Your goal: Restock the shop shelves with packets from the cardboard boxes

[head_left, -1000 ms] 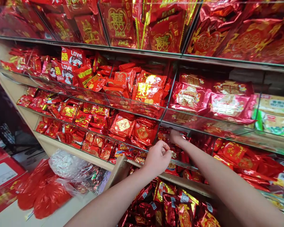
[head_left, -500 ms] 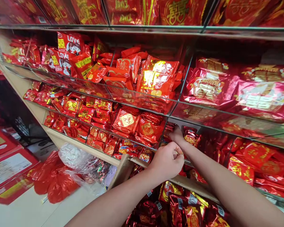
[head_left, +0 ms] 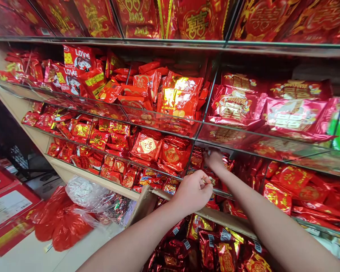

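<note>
My left hand [head_left: 193,192] is closed in a loose fist at the front glass edge of the lower shelf bin, pinching something small and gold that I cannot make out. My right hand [head_left: 214,160] reaches deeper into the same bin [head_left: 223,194] among small dark red foil packets [head_left: 197,160]; its fingers are hidden behind the glass rail and the packets. Just left of that bin lie red square packets with a gold character [head_left: 147,146]. An open cardboard box [head_left: 147,200] of shiny red and gold packets [head_left: 215,253] sits below my arms.
Glass-fronted shelves [head_left: 164,124] hold red snack and sweet packs on every level, with large pink-red bags [head_left: 291,117] at the right. Clear and red plastic bags [head_left: 73,211] lie on the pale ledge at lower left, beside red cartons [head_left: 5,207].
The view shifted slightly. My right hand has pushed a little further into the bin, and my left hand stays closed at the bin's front edge.
</note>
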`<state>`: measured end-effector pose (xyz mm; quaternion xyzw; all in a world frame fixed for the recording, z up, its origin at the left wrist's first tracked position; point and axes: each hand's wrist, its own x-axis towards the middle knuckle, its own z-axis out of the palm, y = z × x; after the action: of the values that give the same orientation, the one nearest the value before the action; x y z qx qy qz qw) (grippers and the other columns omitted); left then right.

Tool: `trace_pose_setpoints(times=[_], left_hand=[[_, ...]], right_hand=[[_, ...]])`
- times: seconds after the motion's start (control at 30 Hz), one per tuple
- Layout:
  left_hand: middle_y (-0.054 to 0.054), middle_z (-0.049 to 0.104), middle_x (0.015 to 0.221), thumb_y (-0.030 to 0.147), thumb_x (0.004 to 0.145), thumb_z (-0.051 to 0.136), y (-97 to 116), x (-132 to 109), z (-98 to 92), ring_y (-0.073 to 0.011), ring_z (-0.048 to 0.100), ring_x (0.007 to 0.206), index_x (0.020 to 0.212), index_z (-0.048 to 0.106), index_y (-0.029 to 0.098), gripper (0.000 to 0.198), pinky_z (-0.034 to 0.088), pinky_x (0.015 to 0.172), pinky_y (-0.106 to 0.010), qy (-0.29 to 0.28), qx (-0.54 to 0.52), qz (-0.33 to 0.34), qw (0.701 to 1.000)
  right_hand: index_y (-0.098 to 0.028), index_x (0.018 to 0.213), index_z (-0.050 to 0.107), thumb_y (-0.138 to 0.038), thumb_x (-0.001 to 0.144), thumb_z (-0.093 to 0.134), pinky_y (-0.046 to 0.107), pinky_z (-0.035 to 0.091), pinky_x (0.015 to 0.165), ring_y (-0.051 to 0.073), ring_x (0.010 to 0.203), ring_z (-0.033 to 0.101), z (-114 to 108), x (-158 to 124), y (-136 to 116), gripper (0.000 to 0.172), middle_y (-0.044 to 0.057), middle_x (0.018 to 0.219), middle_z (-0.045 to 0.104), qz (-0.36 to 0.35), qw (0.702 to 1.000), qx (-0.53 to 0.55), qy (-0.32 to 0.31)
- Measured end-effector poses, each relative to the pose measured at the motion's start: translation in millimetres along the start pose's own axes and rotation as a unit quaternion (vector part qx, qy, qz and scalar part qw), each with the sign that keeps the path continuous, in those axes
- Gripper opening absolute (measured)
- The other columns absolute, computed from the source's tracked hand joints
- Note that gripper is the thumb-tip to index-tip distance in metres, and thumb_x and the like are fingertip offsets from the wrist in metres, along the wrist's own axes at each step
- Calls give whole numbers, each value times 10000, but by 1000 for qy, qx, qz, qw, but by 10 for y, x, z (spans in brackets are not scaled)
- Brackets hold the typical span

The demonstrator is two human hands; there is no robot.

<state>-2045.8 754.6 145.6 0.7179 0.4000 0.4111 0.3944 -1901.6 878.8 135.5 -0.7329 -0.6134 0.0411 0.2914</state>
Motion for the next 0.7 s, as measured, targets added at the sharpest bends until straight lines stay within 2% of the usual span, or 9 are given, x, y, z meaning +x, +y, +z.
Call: trace_pose_setpoints(times=[0.1, 0.17, 0.27, 0.37, 0.47, 0.53, 0.6, 0.67, 0.7], left_hand=[[61, 421, 498, 233, 712, 456, -1, 13, -5, -73, 368, 437, 716, 504, 187, 67, 260, 415, -189, -2, 11, -3, 1000], [65, 413, 488, 243, 718, 452, 10, 22, -11, -72, 360, 429, 721, 502, 186, 76, 258, 414, -190, -11, 16, -10, 1000], [67, 412, 490, 251, 718, 455, 38, 26, -23, -71, 367, 436, 720, 502, 183, 82, 262, 420, -189, -19, 31, -20, 999], [63, 419, 498, 239, 710, 463, 45, 22, -28, -71, 377, 447, 708, 507, 179, 74, 279, 434, -190, -23, 52, -19, 998], [43, 473, 548, 237, 724, 452, 14, 24, -28, -80, 421, 479, 743, 526, 175, 98, 327, 465, -198, -15, 55, -12, 998], [1, 548, 689, 242, 741, 446, -6, 30, -33, -98, 484, 567, 854, 548, 171, 169, 384, 532, -216, 17, 59, 4, 998], [-65, 563, 935, 269, 759, 451, -7, 39, -47, -135, 533, 745, 1041, 520, 172, 306, 424, 644, -251, 72, 67, 25, 995], [-105, 499, 1124, 328, 780, 454, 16, 47, -66, -174, 515, 920, 1187, 437, 176, 435, 423, 755, -290, 106, 64, 40, 991], [-108, 496, 1145, 360, 790, 446, 33, 52, -77, -183, 506, 959, 1210, 421, 176, 460, 416, 789, -302, 98, 55, 44, 993]], right_hand=[[-108, 882, 615, -194, 706, 505, 419, 384, 783, 326, 997, 499, -150, 65, 145, 224, 201, 982, 574, 46, 992, -109, -50], [-103, 927, 615, -174, 646, 568, 439, 389, 771, 349, 1008, 485, -193, 72, 238, 293, 205, 1003, 566, 70, 980, -164, -83], [-102, 1025, 576, -175, 664, 565, 448, 368, 811, 336, 1072, 437, -186, 16, 317, 369, 202, 1081, 527, 60, 969, -215, -102], [-108, 1047, 563, -172, 708, 531, 474, 316, 852, 342, 1142, 361, -191, -74, 315, 346, 211, 1161, 467, 12, 966, -238, -102], [-134, 1002, 583, -186, 686, 572, 501, 305, 832, 349, 1078, 426, -304, -173, 262, 321, 192, 1078, 533, -39, 963, -235, -129], [-180, 1013, 572, -215, 699, 572, 458, 331, 823, 294, 981, 511, -446, -266, 205, 316, 134, 984, 596, -79, 960, -219, -154], [-215, 1029, 554, -249, 740, 540, 354, 367, 809, 213, 901, 554, -613, -400, 128, 291, 73, 946, 621, -144, 960, -173, -166], [-220, 1008, 560, -282, 765, 521, 268, 389, 770, 157, 850, 561, -768, -574, 39, 254, 38, 943, 623, -231, 957, -74, -159], [-215, 971, 575, -292, 764, 525, 247, 397, 746, 143, 821, 562, -829, -668, -4, 226, 28, 918, 627, -271, 950, -16, -152]])
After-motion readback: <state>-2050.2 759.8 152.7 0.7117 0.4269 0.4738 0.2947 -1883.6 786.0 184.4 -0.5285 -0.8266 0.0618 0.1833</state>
